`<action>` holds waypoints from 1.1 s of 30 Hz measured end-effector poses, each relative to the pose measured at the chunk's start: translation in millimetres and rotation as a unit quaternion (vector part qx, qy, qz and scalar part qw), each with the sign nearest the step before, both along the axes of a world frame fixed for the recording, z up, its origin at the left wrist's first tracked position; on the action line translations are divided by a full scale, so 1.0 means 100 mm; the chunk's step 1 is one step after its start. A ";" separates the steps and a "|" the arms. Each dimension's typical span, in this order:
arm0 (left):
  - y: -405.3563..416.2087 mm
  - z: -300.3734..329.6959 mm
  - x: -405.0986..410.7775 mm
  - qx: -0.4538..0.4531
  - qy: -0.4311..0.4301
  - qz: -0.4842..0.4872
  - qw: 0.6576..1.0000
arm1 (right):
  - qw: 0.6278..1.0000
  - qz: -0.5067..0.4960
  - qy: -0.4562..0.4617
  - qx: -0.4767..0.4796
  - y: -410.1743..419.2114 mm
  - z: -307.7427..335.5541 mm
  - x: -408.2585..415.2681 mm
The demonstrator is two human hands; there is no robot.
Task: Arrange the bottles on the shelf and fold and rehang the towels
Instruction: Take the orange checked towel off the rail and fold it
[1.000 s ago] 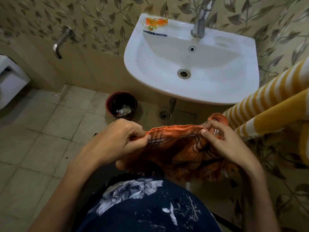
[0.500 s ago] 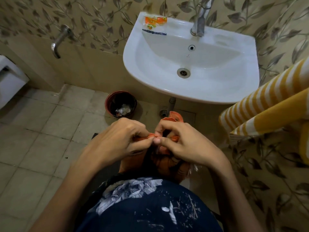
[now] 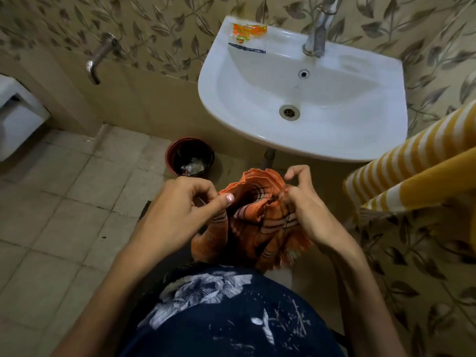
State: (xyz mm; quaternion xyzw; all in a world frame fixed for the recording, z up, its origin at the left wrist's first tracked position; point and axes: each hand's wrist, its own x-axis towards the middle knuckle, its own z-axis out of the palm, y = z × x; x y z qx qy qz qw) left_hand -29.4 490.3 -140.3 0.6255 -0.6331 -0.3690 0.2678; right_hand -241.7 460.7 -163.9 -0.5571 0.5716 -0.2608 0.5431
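Note:
An orange towel (image 3: 260,222) with dark stripes hangs bunched between my two hands, in front of my body and below the sink. My left hand (image 3: 177,210) pinches its left edge between thumb and fingers. My right hand (image 3: 306,210) grips the right side of the gathered cloth, with the index finger lifted off it. A yellow and white striped towel (image 3: 422,163) hangs at the right edge of the view. No bottles or shelf are in view.
A white sink (image 3: 360,140) with a metal tap (image 3: 318,39) is on the wall ahead; an orange packet (image 3: 248,30) lies on its rim. A dark bin (image 3: 190,157) stands on the tiled floor below. A wall tap (image 3: 100,57) and a white fixture (image 3: 18,117) are at left.
A second ago the towel was stretched wide between my hands. They then came together, and now they have parted slightly with the cloth bunched and folded between them.

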 end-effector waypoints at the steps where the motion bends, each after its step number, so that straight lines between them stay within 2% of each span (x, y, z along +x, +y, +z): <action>1: 0.03 -0.02 -0.02 0.015 0.015 0.024 0.999 | 1.000 -0.027 -0.007 0.000 0.01 -0.01 -0.01; 4: 0.06 -0.07 -0.06 0.060 0.085 0.085 0.991 | 0.992 -0.126 -0.030 -0.002 0.05 -0.01 -0.03; 6: 0.05 -0.08 -0.07 0.080 0.122 0.097 0.985 | 0.982 -0.180 -0.022 -0.047 0.07 0.01 -0.06; 9: 0.03 -0.07 -0.10 0.119 0.193 0.083 0.970 | 0.971 -0.200 -0.008 -0.127 0.11 0.09 -0.04; 14: 0.06 -0.06 -0.24 0.146 0.278 0.037 0.949 | 0.977 -0.119 -0.049 -0.169 0.26 0.13 0.20; 20: 0.10 -0.05 -0.28 0.131 0.298 0.027 0.945 | 0.972 -0.032 -0.057 -0.226 0.38 0.09 0.29; 25: 0.12 -0.03 -0.29 0.143 0.360 0.055 0.920 | 0.975 0.016 -0.097 -0.197 0.44 0.07 0.24; 30: 0.15 -0.01 -0.27 0.143 0.345 -0.015 0.928 | 0.974 0.030 -0.099 -0.203 0.43 0.10 0.16; 32: 0.15 0.01 -0.24 0.112 0.280 -0.034 0.953 | 0.971 0.030 -0.119 -0.206 0.44 0.12 0.15; 33: 0.13 0.01 -0.20 0.071 0.209 -0.043 0.974 | 0.970 0.026 -0.128 -0.206 0.44 0.13 0.16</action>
